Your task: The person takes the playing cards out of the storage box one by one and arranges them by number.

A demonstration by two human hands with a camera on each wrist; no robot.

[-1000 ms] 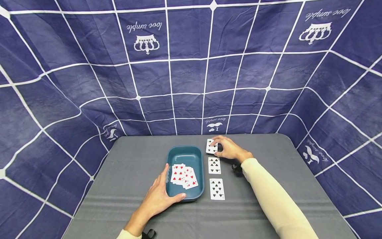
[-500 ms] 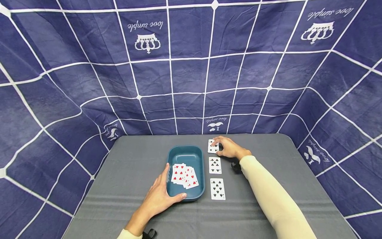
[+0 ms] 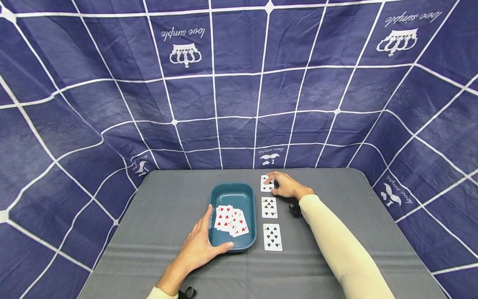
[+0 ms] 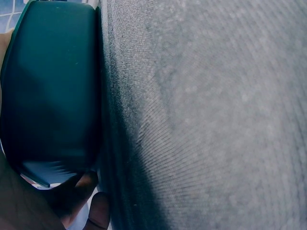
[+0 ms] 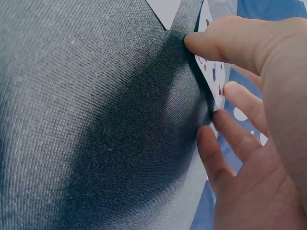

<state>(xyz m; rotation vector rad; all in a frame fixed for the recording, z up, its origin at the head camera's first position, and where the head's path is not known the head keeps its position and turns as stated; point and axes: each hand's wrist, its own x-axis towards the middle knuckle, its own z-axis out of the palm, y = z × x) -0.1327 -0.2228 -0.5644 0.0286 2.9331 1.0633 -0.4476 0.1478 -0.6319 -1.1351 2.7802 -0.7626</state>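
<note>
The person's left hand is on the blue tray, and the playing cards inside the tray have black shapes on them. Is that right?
Not quite: the shapes on the playing cards inside the blue tray are red, not black, as the head view shows. The person's left hand is on the tray, just as you said.

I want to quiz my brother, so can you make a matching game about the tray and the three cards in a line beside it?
1. Tray
2. Front playing card
3. Middle playing card
4. Back playing card

A. Shows clubs
B. Partly hidden by the right grip
C. Blue
D. Shows spades

Pairs: 1-C, 2-D, 3-A, 4-B
</note>
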